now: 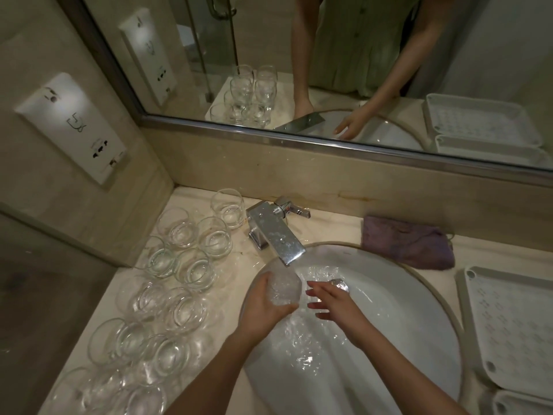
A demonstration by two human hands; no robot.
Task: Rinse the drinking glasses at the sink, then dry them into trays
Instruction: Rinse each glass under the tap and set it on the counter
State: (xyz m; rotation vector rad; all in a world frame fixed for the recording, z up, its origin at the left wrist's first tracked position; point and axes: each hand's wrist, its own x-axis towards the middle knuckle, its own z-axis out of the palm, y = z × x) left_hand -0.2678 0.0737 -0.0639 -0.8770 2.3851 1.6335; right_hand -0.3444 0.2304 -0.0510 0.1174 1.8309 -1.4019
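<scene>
Under the tap (276,235), left hand (266,307) fingers wrap a water-blurred glass (284,287); right hand (332,301) fingers spread.

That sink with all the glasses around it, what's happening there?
A person is rinsing a glass under the running tap, gripping it in the left hand over the sink. The right hand hovers open beside it. Many more glasses wait on the counter to the left, and a white tray on the right holds none yet.
</scene>
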